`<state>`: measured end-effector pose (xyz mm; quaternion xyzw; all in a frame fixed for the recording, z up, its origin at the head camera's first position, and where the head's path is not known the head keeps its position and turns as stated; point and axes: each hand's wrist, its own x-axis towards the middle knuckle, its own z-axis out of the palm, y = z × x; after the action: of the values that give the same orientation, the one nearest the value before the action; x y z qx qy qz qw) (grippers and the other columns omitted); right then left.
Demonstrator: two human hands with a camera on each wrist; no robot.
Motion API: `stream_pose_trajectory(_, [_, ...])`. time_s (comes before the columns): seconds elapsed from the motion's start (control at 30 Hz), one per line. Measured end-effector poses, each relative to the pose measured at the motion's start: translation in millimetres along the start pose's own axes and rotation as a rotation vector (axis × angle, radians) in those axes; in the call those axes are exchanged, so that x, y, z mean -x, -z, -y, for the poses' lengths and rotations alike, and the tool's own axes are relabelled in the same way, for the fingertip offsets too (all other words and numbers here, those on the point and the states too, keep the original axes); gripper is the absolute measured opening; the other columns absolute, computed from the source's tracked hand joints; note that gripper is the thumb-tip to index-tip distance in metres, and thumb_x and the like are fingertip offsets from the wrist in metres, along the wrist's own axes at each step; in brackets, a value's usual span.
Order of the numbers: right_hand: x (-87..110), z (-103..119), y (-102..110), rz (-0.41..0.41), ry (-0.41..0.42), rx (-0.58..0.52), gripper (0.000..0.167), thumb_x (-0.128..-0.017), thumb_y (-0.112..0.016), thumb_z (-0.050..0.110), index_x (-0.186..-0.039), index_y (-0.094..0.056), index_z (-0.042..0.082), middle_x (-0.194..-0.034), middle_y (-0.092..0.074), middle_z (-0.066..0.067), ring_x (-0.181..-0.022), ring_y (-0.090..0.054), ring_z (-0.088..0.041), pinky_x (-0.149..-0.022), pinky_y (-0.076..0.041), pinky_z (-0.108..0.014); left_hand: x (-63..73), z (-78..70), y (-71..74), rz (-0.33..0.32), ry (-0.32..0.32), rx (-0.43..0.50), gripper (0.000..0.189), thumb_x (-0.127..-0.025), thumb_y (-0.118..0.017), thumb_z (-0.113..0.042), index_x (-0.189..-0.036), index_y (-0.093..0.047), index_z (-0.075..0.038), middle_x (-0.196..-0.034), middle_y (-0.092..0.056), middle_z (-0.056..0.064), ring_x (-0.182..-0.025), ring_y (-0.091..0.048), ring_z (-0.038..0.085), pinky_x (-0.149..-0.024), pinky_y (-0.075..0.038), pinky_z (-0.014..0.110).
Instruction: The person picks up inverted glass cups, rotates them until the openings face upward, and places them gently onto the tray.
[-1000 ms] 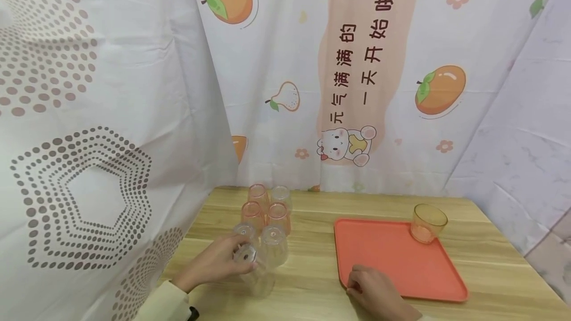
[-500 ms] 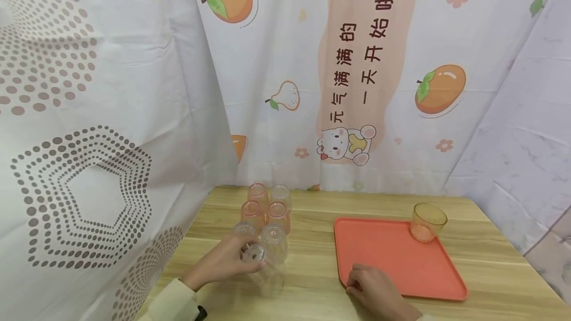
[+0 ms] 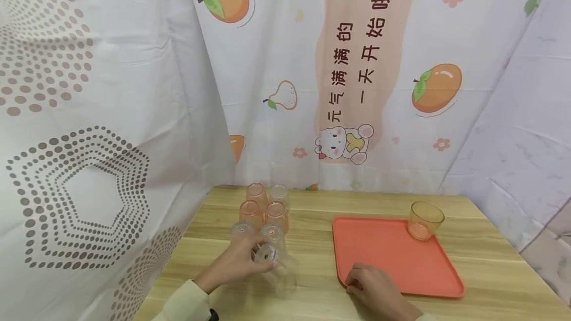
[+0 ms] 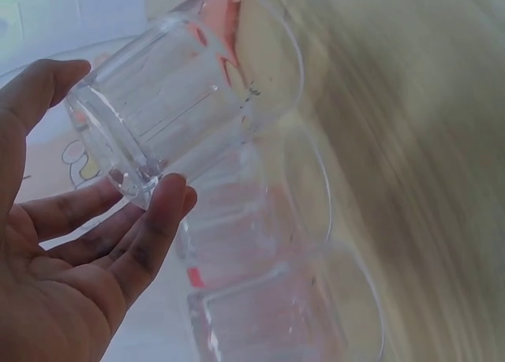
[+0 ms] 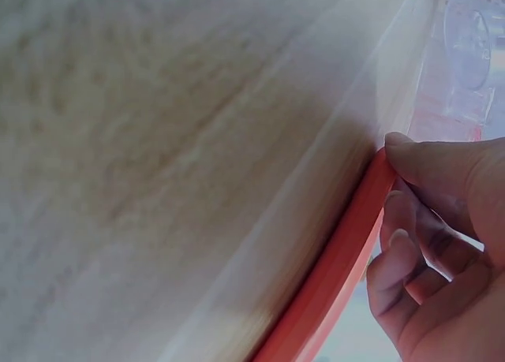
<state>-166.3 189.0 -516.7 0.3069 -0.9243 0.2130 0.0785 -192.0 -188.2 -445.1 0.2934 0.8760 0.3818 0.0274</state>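
Note:
In the head view my left hand grips a clear drinking glass near its base, with the mouth tilted down and to the right. The left wrist view shows thumb and fingertips around the base of this clear glass. Just beyond stand upside-down glasses, among them a clear one and a pink one. My right hand pinches the near left corner of a red tray; in the right wrist view its thumb lies on the tray rim.
More upturned glasses, another pink one and a clear one, stand at the back left. An amber glass cup sits upright at the tray's far right corner. Printed curtains hang behind and beside the wooden table.
My left hand has shifted rightward with the clear glass, which moves away from the row. My right hand stays at the tray corner. The head view has turned very slightly.

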Motion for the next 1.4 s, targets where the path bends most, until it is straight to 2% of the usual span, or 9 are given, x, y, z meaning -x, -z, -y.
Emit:
stream_pose_trajectory(0.13, [0.5, -2, 2, 0.011, -0.003, -0.017, 0.016, -0.079, -0.087, 0.012, -0.082, -0.075, 0.022, -0.081, -0.056, 0.020, -0.070, -0.049, 0.006, -0.058, -0.046, -0.023, -3.6, -1.4, -8.0, -0.019, 0.014, -0.007, 0.055, -0.088, -0.079, -0.049, -0.124, -0.070, -0.008, -0.101, -0.065, -0.009, -0.084, -0.063, 0.009, -0.066, -0.055, 0.026])
stream_pose_trajectory(0.4, [2.8, -1, 4, -0.012, -0.012, -0.052, 0.013, -0.082, -0.086, 0.019, -0.086, -0.075, 0.024, -0.084, -0.058, 0.021, -0.072, -0.049, 0.005, -0.060, -0.046, -0.024, -11.7, -1.4, -19.9, -0.045, -0.036, 0.004, 0.029, -0.089, -0.078, -0.048, -0.107, -0.070, -0.027, -0.096, -0.066, -0.011, -0.083, -0.064, 0.008, -0.067, -0.055, 0.026])
stream_pose_trajectory(0.6, [0.2, 3, 6, -0.019, -0.074, -0.130, 0.007, -0.088, -0.082, 0.024, -0.090, -0.076, 0.025, -0.085, -0.058, 0.023, -0.072, -0.051, 0.005, -0.061, -0.046, -0.023, -13.7, -4.8, -23.6, -0.081, -0.025, -0.022, 0.032, -0.089, -0.077, -0.051, -0.110, -0.070, -0.028, -0.098, -0.064, -0.011, -0.084, -0.063, 0.008, -0.068, -0.054, 0.026])
stream_pose_trajectory(0.73, [-2.7, 8, 8, 0.003, -0.129, -0.201, 0.005, -0.091, -0.079, 0.030, -0.091, -0.077, 0.025, -0.085, -0.059, 0.024, -0.069, -0.049, 0.005, -0.058, -0.044, -0.023, -15.3, -5.9, -27.8, -0.083, -0.022, 0.002, 0.036, -0.088, -0.078, -0.051, -0.112, -0.071, -0.025, -0.098, -0.063, -0.010, -0.084, -0.063, 0.009, -0.066, -0.055, 0.026])
stream_pose_trajectory(0.83, [-4.2, 9, 9, 0.022, -0.156, -0.295, 0.007, -0.093, -0.076, 0.031, -0.094, -0.078, 0.024, -0.087, -0.063, 0.022, -0.067, -0.050, 0.003, -0.059, -0.045, -0.023, -17.9, -6.0, -33.4, -0.077, -0.012, 0.026, 0.039, -0.087, -0.079, -0.052, -0.113, -0.071, -0.023, -0.096, -0.065, -0.011, -0.083, -0.064, 0.009, -0.065, -0.056, 0.026])
stream_pose_trajectory(1.0, [-5.8, 9, 11, 0.048, -0.200, -0.449, 0.016, -0.096, -0.072, 0.035, -0.097, -0.078, 0.021, -0.090, -0.068, 0.015, -0.070, -0.052, -0.002, -0.059, -0.045, -0.024, -22.4, -7.2, -42.9, -0.061, 0.014, 0.063, 0.043, -0.087, -0.079, -0.052, -0.115, -0.071, -0.021, -0.095, -0.066, -0.010, -0.084, -0.063, 0.008, -0.065, -0.056, 0.026])
stream_pose_trajectory(1.13, [-6.9, 11, 14, 0.081, -0.292, -0.566, 0.024, -0.098, -0.070, 0.039, -0.100, -0.078, 0.016, -0.091, -0.070, 0.007, -0.073, -0.054, -0.006, -0.059, -0.046, -0.025, -25.0, -9.3, -47.9, -0.061, 0.008, 0.071, 0.044, -0.087, -0.079, -0.052, -0.116, -0.071, -0.020, -0.095, -0.066, -0.010, -0.084, -0.063, 0.009, -0.067, -0.055, 0.026])
stream_pose_trajectory(1.23, [-7.5, 11, 16, 0.091, -0.345, -0.624, 0.026, -0.098, -0.070, 0.038, -0.102, -0.078, 0.014, -0.090, -0.071, 0.003, -0.071, -0.053, -0.007, -0.057, -0.047, -0.025, -26.5, -10.7, -50.9, -0.061, 0.008, 0.086, 0.047, -0.088, -0.079, -0.051, -0.118, -0.070, -0.016, -0.095, -0.066, -0.009, -0.085, -0.063, 0.009, -0.068, -0.055, 0.026])
stream_pose_trajectory(1.4, [-7.8, 11, 16, 0.089, -0.352, -0.681, 0.026, -0.098, -0.070, 0.034, -0.103, -0.078, 0.009, -0.091, -0.073, -0.001, -0.071, -0.055, -0.008, -0.058, -0.047, -0.025, -30.1, -12.8, -55.9, -0.057, 0.024, 0.102, 0.050, -0.088, -0.079, -0.050, -0.121, -0.070, -0.014, -0.096, -0.065, -0.009, -0.085, -0.063, 0.010, -0.068, -0.055, 0.026])
